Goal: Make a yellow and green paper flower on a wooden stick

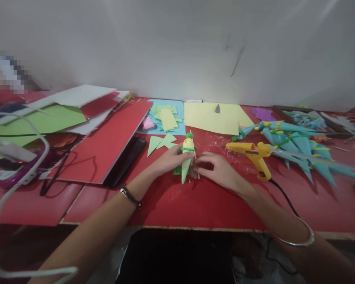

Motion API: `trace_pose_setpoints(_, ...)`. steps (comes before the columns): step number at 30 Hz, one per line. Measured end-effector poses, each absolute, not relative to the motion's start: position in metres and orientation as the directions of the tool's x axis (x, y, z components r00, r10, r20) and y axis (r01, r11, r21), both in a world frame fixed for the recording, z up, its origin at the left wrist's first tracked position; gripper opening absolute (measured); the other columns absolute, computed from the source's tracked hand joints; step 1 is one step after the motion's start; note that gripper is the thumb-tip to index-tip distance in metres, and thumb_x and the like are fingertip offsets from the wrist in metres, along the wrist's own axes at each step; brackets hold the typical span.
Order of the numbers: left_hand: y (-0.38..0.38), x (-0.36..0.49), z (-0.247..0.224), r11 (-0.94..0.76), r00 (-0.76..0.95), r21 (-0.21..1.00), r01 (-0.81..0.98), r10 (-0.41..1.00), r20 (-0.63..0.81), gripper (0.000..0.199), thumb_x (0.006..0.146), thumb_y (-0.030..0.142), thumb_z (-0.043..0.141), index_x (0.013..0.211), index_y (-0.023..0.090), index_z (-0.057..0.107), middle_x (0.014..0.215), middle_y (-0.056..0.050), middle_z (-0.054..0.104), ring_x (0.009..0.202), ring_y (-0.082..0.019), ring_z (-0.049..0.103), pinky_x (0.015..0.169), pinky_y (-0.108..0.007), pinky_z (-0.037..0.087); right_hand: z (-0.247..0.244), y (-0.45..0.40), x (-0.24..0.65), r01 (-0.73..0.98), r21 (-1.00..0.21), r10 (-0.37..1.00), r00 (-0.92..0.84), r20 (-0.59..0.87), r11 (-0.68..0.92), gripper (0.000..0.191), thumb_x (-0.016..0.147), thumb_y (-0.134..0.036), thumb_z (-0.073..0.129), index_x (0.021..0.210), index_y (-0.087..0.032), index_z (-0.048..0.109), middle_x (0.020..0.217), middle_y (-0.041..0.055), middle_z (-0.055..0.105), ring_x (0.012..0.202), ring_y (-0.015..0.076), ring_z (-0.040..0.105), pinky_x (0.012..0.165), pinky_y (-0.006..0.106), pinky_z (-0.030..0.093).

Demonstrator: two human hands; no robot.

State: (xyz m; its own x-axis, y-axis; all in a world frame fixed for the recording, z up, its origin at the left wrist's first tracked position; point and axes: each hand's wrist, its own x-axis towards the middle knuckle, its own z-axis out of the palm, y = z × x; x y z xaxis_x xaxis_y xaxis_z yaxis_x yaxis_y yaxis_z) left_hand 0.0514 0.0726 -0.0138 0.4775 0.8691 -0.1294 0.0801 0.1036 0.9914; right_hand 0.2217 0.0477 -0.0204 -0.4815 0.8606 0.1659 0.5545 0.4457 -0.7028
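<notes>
A light green paper cone (pixel 185 170) with a yellow top, a green trim band and a green pompom tip stands out over the red table, its point toward me. My left hand (pixel 172 158) is closed on its side, the thumb across the front. Just right of the cone, my right hand (pixel 214 167) has curled fingers with thumb and fingertips close together; what they pinch, if anything, is too small to make out. Below the cone lies a small green packet or piece (pixel 177 170), partly hidden. Light green paper pieces (pixel 154 145) lie behind my left hand.
A yellow glue gun (pixel 256 156) lies to the right, its cord running off the front edge. Several blue paper cones (pixel 304 148) are piled beyond it. Yellow paper (pixel 211 120) lies at the back. Leftward are red board (pixel 106 142), a dark phone (pixel 130 159) and a white cable (pixel 10 193).
</notes>
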Motion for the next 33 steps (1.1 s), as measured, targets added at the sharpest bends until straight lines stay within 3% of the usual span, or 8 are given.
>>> trace_pose_setpoints(5,0.072,0.052,-0.013,0.091,0.445,0.992,0.092,0.887,-0.123,0.015,0.073,0.023,0.053,0.084,0.013,0.055,0.066,-0.001,0.055,0.058,-0.009,0.051,0.055,-0.023,0.042,-0.018,0.044,0.222,0.68,-0.53,0.851,-0.494,0.18,0.506,0.014,0.076,-0.026,0.054,0.084,-0.02,0.064,0.079,0.0021,0.053,0.07,0.0128,0.05,0.061,0.025,0.038)
trace_pose_setpoints(13,0.073,0.053,-0.014,0.096,0.468,0.992,0.082,0.875,-0.124,0.016,0.072,0.024,0.052,0.084,0.013,0.054,0.065,-0.001,0.055,0.058,-0.01,0.052,0.056,-0.024,0.042,-0.021,0.046,0.221,0.707,-0.498,0.847,-0.519,0.118,0.502,0.011,0.075,-0.018,0.055,0.081,-0.02,0.064,0.082,0.0026,0.055,0.075,0.0144,0.053,0.065,0.026,0.039)
trace_pose_setpoints(23,0.075,0.051,-0.019,0.045,0.445,0.989,0.139,0.89,-0.102,0.015,0.071,0.025,0.054,0.081,0.014,0.053,0.069,-0.002,0.055,0.06,-0.01,0.05,0.057,-0.023,0.041,-0.031,0.048,0.218,0.657,-0.553,0.84,-0.518,0.163,0.512,0.012,0.078,-0.014,0.049,0.078,-0.018,0.061,0.08,0.0026,0.053,0.074,0.0138,0.052,0.066,0.026,0.04)
trace_pose_setpoints(28,0.075,0.051,-0.017,0.038,0.448,0.988,0.151,0.888,-0.103,0.013,0.071,0.025,0.053,0.079,0.015,0.052,0.067,-0.001,0.055,0.057,-0.01,0.05,0.054,-0.024,0.04,-0.027,0.047,0.217,0.632,-0.606,0.862,-0.465,0.201,0.483,0.014,0.076,-0.012,0.048,0.071,-0.017,0.06,0.074,0.0019,0.051,0.066,0.0119,0.05,0.06,0.025,0.04)
trace_pose_setpoints(30,0.075,0.051,-0.017,0.056,0.454,0.986,0.159,0.883,-0.123,0.012,0.072,0.025,0.052,0.078,0.015,0.051,0.066,-0.002,0.055,0.056,-0.01,0.051,0.053,-0.025,0.04,-0.024,0.047,0.217,0.583,-0.676,0.887,-0.381,0.261,0.449,0.013,0.076,-0.014,0.049,0.07,-0.018,0.059,0.072,0.0014,0.053,0.065,0.0114,0.051,0.059,0.024,0.04)
trace_pose_setpoints(33,0.074,0.051,-0.017,0.065,0.458,0.985,0.157,0.879,-0.131,0.01,0.072,0.025,0.052,0.076,0.015,0.05,0.066,-0.001,0.055,0.056,-0.011,0.051,0.053,-0.024,0.04,-0.02,0.049,0.219,0.476,-0.805,0.933,-0.121,0.34,0.355,0.011,0.077,-0.023,0.05,0.072,-0.018,0.058,0.069,0.001,0.057,0.062,0.0116,0.053,0.059,0.025,0.043)
